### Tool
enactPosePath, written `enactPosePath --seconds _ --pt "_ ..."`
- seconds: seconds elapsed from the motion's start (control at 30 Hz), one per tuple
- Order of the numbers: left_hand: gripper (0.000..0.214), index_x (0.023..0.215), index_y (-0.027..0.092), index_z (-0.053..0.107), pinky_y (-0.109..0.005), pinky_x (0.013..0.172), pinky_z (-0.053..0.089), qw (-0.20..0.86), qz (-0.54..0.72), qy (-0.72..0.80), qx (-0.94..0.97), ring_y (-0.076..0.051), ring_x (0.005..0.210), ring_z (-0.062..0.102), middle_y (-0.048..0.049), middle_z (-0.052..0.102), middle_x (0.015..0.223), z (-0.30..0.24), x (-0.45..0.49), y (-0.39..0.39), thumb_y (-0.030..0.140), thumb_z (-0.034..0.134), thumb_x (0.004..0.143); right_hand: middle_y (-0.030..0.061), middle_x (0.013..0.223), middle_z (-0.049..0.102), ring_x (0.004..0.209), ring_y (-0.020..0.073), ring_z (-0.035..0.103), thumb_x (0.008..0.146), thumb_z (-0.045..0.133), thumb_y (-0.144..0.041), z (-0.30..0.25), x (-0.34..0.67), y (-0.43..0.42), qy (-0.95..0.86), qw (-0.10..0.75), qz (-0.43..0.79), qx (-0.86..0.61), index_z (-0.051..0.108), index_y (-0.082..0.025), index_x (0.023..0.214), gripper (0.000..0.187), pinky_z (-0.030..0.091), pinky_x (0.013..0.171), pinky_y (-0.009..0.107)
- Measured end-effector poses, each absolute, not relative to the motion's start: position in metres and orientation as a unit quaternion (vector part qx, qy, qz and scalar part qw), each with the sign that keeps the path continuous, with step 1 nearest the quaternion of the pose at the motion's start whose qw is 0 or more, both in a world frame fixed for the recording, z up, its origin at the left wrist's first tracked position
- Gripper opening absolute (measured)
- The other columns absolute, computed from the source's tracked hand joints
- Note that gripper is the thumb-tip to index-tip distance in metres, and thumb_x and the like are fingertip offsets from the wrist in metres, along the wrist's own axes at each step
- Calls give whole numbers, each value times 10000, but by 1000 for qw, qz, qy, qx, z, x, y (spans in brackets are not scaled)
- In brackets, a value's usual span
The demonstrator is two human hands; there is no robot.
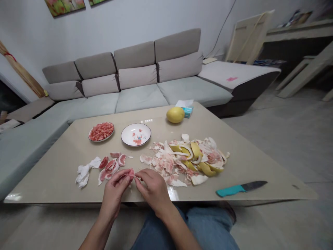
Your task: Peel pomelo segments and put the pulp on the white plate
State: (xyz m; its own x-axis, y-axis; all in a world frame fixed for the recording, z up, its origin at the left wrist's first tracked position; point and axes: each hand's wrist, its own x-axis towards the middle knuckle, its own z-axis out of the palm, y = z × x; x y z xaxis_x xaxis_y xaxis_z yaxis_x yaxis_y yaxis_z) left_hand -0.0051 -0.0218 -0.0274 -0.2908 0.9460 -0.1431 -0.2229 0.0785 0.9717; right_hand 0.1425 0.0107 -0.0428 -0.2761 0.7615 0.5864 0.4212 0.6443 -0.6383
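Both hands meet at the near edge of the table (247, 163), at about 6 o'clock from its middle. The left hand (116, 189) pinches a small pink segment (131, 172) between thumb and fingertips, closed on it. The right hand (152, 185) comes in from 3 o'clock, its fingertips pressed together against the same piece or the thin membrane at its right end; which of the two I cannot tell. The segment sits at the very tips of the left fingers, so it lies between the hands, with the left holding it. It looks slightly longer top to bottom, roughly 12 to 6.

Just past the left hand, at 11 o'clock, lie more peeled segments (111, 165) beside a crumpled tissue (84, 172). At 1 to 2 o'clock from the hands spreads a heap of peel (189, 159). Farther back stand a plate (101, 131) full of pink flesh and a nearly bare plate (136, 134), then a whole pomelo (175, 114). A knife (240, 188) lies at 3 o'clock, well apart from the right hand, blade pointing away to the right.
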Motion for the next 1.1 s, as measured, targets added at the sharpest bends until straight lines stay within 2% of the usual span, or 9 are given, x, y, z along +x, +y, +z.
enactPosePath --seconds 0.43,0.6,0.83,0.93,1.1 --pt "238 885 211 780 -300 918 493 388 585 572 424 -242 1010 637 -77 725 1011 -31 1 -23 267 825 658 74 733 674 700 198 607 913 513 -136 -45 139 11 -818 412 47 -400 665 -173 811 187 405 646 290" --pt "221 894 211 774 -315 925 491 406 575 565 430 -244 1002 638 -79 721 1018 -33 0 -23 266 803 682 64 712 646 690 200 572 885 516 -131 -47 138 10 -818 398 34 -413 644 -177 762 183 367 620 296" --pt "280 909 187 764 -296 866 522 431 570 563 416 -234 940 658 -86 716 974 -34 -1 -19 207 820 635 57 722 642 695 199 554 864 515 -140 -47 136 8 -819 407 34 -403 638 -181 756 169 357 616 303" --pt "213 908 200 767 -285 826 537 365 548 572 489 -232 968 646 -86 688 1004 -35 -3 -19 182 754 696 47 698 627 676 196 540 856 507 -133 -47 137 9 -823 407 20 -397 632 -184 741 178 347 604 305" --pt "287 1020 224 740 -308 788 547 268 452 567 634 -216 953 641 -82 664 1021 -36 -9 -21 134 615 777 47 686 617 658 189 533 864 485 -121 -45 143 12 -815 431 16 -387 622 -180 731 200 352 603 295"
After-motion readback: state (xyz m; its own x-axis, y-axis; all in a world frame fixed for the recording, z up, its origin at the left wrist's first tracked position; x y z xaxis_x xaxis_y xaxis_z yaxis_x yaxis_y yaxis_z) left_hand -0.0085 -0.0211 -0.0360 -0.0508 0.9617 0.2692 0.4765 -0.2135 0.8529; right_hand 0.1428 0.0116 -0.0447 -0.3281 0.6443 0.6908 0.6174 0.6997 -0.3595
